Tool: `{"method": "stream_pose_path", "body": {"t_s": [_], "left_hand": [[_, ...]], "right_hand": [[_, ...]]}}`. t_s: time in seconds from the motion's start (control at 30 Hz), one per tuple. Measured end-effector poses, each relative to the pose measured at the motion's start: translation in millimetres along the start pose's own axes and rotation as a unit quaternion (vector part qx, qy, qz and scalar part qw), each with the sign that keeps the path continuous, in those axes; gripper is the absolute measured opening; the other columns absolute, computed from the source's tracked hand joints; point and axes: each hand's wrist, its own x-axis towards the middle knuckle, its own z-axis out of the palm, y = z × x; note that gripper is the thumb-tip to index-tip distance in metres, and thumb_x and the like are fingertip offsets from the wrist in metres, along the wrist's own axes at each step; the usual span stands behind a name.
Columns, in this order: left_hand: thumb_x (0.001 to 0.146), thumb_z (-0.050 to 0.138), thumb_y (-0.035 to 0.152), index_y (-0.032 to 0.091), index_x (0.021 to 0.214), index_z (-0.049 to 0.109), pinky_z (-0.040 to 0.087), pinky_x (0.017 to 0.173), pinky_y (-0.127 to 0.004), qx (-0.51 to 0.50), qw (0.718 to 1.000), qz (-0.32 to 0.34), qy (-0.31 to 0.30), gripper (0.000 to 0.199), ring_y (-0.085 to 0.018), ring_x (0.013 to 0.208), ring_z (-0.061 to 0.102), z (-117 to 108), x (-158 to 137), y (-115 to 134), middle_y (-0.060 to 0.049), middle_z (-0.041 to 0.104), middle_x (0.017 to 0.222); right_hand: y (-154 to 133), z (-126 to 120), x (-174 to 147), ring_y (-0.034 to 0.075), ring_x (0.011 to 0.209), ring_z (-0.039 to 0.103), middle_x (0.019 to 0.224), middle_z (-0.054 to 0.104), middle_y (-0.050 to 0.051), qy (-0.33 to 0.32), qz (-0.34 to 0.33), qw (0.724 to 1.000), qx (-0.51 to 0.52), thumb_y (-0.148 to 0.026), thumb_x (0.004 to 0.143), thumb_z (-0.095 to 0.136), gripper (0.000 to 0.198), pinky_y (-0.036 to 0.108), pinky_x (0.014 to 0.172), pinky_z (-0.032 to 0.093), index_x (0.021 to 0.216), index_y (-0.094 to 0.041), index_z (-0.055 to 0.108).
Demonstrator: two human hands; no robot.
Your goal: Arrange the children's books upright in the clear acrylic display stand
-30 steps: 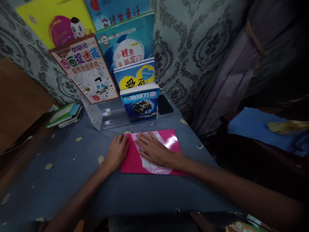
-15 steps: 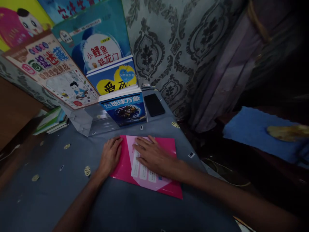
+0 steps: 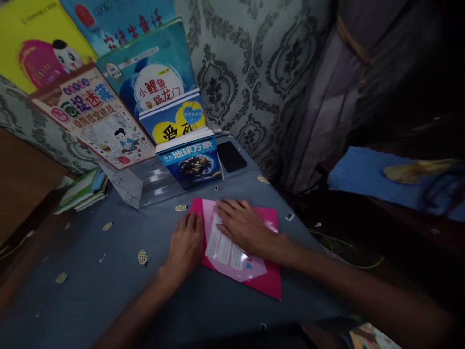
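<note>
A glossy pink book or booklet [image 3: 241, 276] lies flat on the table, with a paler panel of small printed text on the side facing up. My right hand [image 3: 247, 228] rests palm down over its upper part, fingers stretched out across the text. Along the book's left edge lies my left hand [image 3: 187, 240], fingers extended and the fingertips touching the pink margin. Neither hand is wrapped round anything.
Behind the book, a clear stand [image 3: 129, 186] holds several upright picture books, with a blue earth-themed book [image 3: 198, 165] in front. A black phone [image 3: 231, 156] lies beside it. More books [image 3: 82, 189] are stacked at left. A blue cloth [image 3: 348, 174] lies right, past the table edge.
My left hand has slid a little nearer along the book's left edge, uncovering its far left corner. My right hand stays on the book. The whole view has shifted slightly.
</note>
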Motion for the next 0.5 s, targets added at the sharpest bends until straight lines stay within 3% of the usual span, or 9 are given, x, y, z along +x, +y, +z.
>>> {"method": "stream_pose_path", "body": {"t_s": [0.13, 0.33, 0.5], "left_hand": [[0.09, 0.043, 0.003, 0.003, 0.142, 0.048, 0.046, 0.112, -0.046, -0.055, 0.996, 0.066, -0.002, 0.052, -0.032, 0.139, 0.052, 8, 7, -2, -0.025, 0.055, 0.146], [0.087, 0.039, 0.0, 0.017, 0.148, 0.045, 0.039, 0.121, -0.048, -0.199, 0.962, 0.186, 0.013, 0.064, -0.022, 0.15, 0.04, 21, 28, -27, -0.014, 0.05, 0.156], [0.09, 0.04, 0.001, 0.017, 0.147, 0.046, 0.037, 0.122, -0.048, -0.242, 0.957, 0.161, 0.017, 0.06, -0.02, 0.15, 0.039, 27, 24, -32, -0.013, 0.048, 0.157]], "right_hand": [[-21, -5, -19, 0.034, 0.119, 0.058, 0.135, 0.063, 0.02, 0.004, 0.063, 0.997, -0.033, -0.032, 0.099, 0.057, 0.04, 0.047, 0.094, 0.048, 0.132, -0.01, 0.061], [-49, -22, -38, 0.029, 0.103, 0.062, 0.11, 0.069, 0.013, -0.031, 0.091, 0.994, -0.046, -0.028, 0.097, 0.061, 0.023, 0.04, 0.085, 0.053, 0.115, -0.016, 0.068], [-47, -20, -31, 0.03, 0.101, 0.063, 0.108, 0.068, 0.013, -0.02, 0.091, 0.994, -0.054, -0.024, 0.097, 0.058, 0.016, 0.043, 0.086, 0.055, 0.107, -0.017, 0.069]]}}
